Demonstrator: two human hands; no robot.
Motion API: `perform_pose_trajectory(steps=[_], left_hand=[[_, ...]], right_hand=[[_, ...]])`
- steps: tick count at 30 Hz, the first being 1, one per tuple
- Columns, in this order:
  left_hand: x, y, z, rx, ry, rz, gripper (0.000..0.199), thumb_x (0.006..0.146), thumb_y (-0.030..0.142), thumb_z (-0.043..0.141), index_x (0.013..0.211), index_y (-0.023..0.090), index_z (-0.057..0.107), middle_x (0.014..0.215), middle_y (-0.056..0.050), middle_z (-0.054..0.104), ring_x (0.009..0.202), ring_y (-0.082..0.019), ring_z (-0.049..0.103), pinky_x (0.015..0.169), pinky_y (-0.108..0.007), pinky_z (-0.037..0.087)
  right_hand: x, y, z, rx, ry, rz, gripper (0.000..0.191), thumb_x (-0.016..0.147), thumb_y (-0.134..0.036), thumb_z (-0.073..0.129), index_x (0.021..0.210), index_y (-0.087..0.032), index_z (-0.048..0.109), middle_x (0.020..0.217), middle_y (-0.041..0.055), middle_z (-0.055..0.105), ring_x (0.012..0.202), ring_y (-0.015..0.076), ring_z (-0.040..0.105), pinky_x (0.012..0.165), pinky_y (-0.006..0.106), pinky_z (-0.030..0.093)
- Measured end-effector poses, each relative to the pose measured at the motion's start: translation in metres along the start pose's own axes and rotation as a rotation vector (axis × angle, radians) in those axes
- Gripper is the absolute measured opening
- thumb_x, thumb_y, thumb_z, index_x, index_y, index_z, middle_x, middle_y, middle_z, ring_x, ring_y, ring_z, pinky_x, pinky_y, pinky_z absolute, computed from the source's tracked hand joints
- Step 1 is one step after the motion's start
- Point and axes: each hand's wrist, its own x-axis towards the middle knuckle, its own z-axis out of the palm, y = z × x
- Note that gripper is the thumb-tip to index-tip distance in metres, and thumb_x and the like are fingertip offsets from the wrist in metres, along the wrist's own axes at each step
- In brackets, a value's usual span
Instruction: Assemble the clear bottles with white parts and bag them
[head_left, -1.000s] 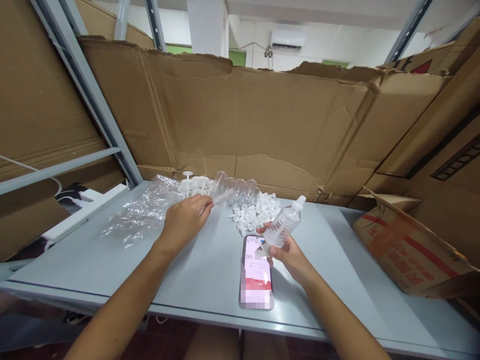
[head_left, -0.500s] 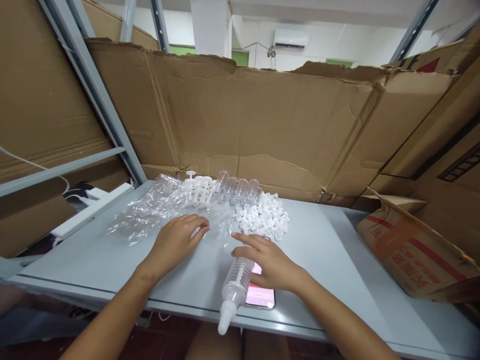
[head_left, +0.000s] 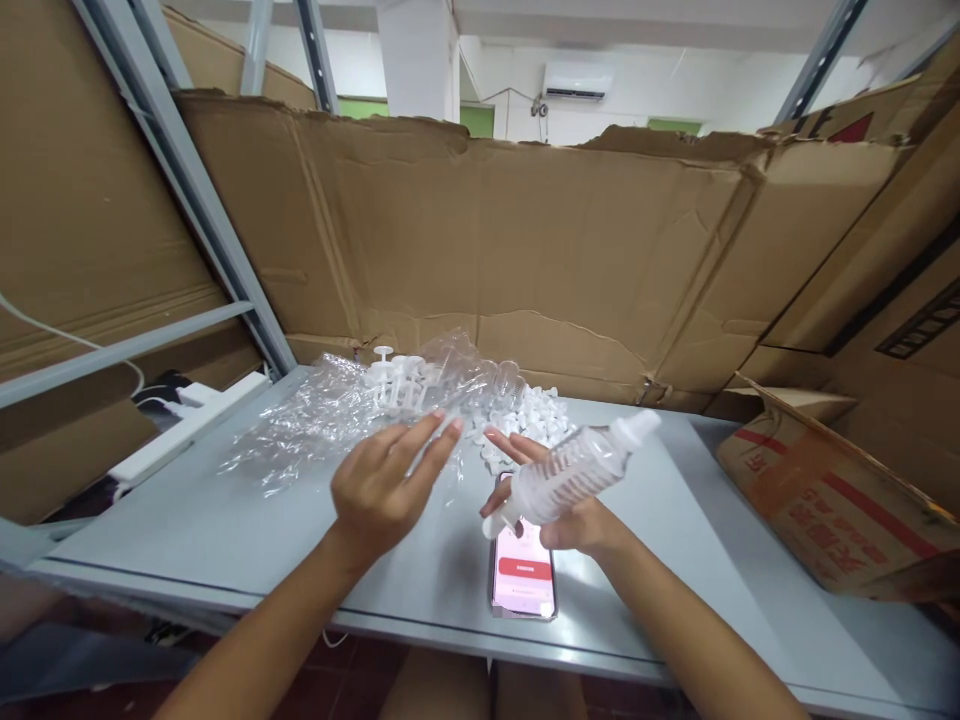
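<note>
A clear plastic syringe (head_left: 568, 474) with ring markings and a white cap lies tilted across my right hand (head_left: 574, 525), cap toward the upper right. My thumb is below it and my fingers are behind it. Beyond the fingertips is a heap of small white caps (head_left: 536, 415). My left hand (head_left: 386, 480) is open, fingers stretched toward a crinkled clear plastic bag (head_left: 454, 365); whether they touch it I cannot tell. The bag partly covers several clear tubes (head_left: 506, 380). White plungers (head_left: 397, 380) stand beside it on the left.
Under my right hand a phone (head_left: 523, 590) with a lit screen lies on the grey table (head_left: 262, 560). More clear film (head_left: 300, 425) spreads at the left, near a white power strip (head_left: 187, 425). A cardboard box (head_left: 832, 500) stands at the right; cardboard (head_left: 525, 240) walls the back.
The syringe has swung from pointing down toward me to pointing up and right. My left hand has moved right and its fingers have straightened. Clear film now rises over the tubes.
</note>
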Motion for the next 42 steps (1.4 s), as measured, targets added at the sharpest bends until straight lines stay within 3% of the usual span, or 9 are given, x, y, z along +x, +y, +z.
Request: perform_pose_trajectory(steps=[5,12,17,21,24,27,31,38,42], left_hand=[[0.008,0.021,0.025,-0.141,-0.122,0.128,0.037,0.083,0.015,0.049,0.115,0.034,0.055,0.113,0.000,0.064,0.081,-0.019,0.061,0.058,-0.031,0.045],[0.009,0.037,0.048,-0.263,-0.171,0.185,0.038,0.086,0.023,0.047,0.123,0.030,0.048,0.111,-0.003,0.064,0.075,-0.018,0.059,0.057,-0.031,0.042],[-0.006,0.049,0.062,-0.446,-0.191,0.171,0.022,0.084,0.028,0.051,0.102,0.021,0.060,0.095,-0.007,0.067,0.072,-0.017,0.056,0.060,-0.030,0.039],[-0.015,0.055,0.069,-0.822,-0.404,-0.238,0.021,0.086,0.031,0.045,0.082,0.018,0.061,0.079,-0.005,0.063,0.073,-0.016,0.054,0.067,-0.030,0.041],[-0.017,0.059,0.071,-1.225,-0.555,-0.719,0.028,0.087,0.037,0.043,0.108,0.020,0.050,0.081,-0.003,0.061,0.072,-0.015,0.056,0.070,-0.030,0.044],[-0.016,0.064,0.071,-1.712,-0.658,-0.995,0.060,0.084,0.044,0.046,0.135,0.027,0.019,0.102,-0.009,0.061,0.079,-0.017,0.062,0.077,-0.036,0.046],[-0.011,0.067,0.068,-1.983,-0.573,-1.139,0.069,0.079,0.038,0.058,0.136,0.032,0.021,0.128,-0.014,0.048,0.097,-0.023,0.060,0.089,-0.042,0.043],[-0.007,0.054,0.069,-1.764,-0.322,-1.181,0.048,0.076,0.027,0.060,0.123,0.025,0.047,0.131,-0.010,0.047,0.101,-0.022,0.059,0.090,-0.039,0.045],[-0.008,0.050,0.071,-1.627,-0.268,-1.220,0.044,0.079,0.031,0.057,0.121,0.023,0.050,0.129,-0.010,0.048,0.098,-0.022,0.061,0.086,-0.037,0.048]], right_hand=[[-0.015,-0.019,0.002,-0.151,-0.146,0.028,0.089,0.064,-0.031,0.073,0.139,-0.026,0.024,0.101,0.0085,0.064,0.087,0.0219,0.061,0.074,0.036,0.045],[-0.016,-0.019,-0.021,-0.156,0.149,-0.030,0.088,0.071,-0.040,0.066,0.141,-0.019,0.017,0.085,0.0063,0.064,0.061,0.0146,0.052,0.051,0.026,0.038],[-0.018,-0.011,-0.049,-0.216,0.230,-0.012,0.084,0.071,-0.042,0.065,0.139,-0.017,0.024,0.079,0.0053,0.064,0.054,0.0112,0.043,0.050,0.025,0.033],[-0.024,-0.009,-0.054,-0.246,0.238,0.030,0.082,0.071,-0.043,0.065,0.139,-0.018,0.026,0.079,0.0044,0.063,0.055,0.0108,0.043,0.052,0.025,0.034],[-0.027,-0.009,-0.050,-0.261,0.202,0.032,0.085,0.070,-0.042,0.067,0.140,-0.019,0.023,0.082,0.0045,0.064,0.063,0.0133,0.049,0.059,0.026,0.039],[-0.028,-0.008,-0.045,-0.280,0.131,0.048,0.089,0.070,-0.042,0.068,0.140,-0.019,0.019,0.087,0.0062,0.064,0.079,0.0183,0.056,0.074,0.031,0.042],[-0.028,-0.004,-0.042,-0.337,0.047,0.085,0.090,0.071,-0.044,0.067,0.141,-0.018,0.017,0.091,0.0076,0.063,0.091,0.0214,0.057,0.083,0.036,0.041],[-0.024,0.000,-0.042,-0.438,0.076,0.133,0.069,0.073,-0.036,0.066,0.133,-0.021,0.035,0.133,0.0129,0.043,0.118,0.0262,0.044,0.095,0.039,0.037],[-0.023,-0.003,-0.043,-0.397,0.113,0.192,0.062,0.072,-0.033,0.067,0.127,-0.020,0.041,0.120,0.0117,0.055,0.103,0.0241,0.055,0.085,0.037,0.045]])
